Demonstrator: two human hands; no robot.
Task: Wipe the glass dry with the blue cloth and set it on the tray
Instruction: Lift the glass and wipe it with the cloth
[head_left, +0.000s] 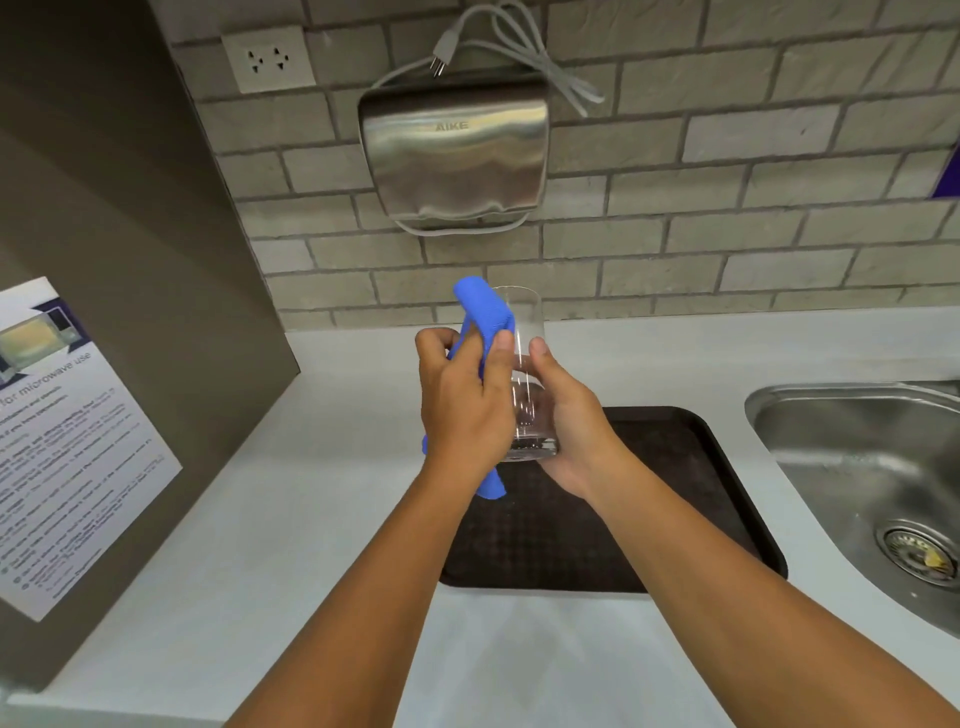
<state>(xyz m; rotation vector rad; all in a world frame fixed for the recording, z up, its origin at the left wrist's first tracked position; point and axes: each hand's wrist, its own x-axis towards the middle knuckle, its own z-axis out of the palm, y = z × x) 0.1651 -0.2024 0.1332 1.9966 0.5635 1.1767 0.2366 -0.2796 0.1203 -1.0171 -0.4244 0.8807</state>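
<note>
Overhead, glass (524, 374) pinched by both hands' fingers (501, 345) – dark tray (691, 467), pale counter (311, 519)

Glass (524, 364) and blue cloth (483, 317) in hands (514, 410)

The clear drinking glass (524, 364) is smooth and glossy; the bright blue cloth (483, 317) looks soft, finely ribbed and matt. The dark brown tray (727, 467) has a textured, dull face. The pale worktop (322, 519) is smooth; the steel sink (857, 467) is brushed and shiny.

Bright, even light – soft focus, wide-angle bending at the edges.
</note>
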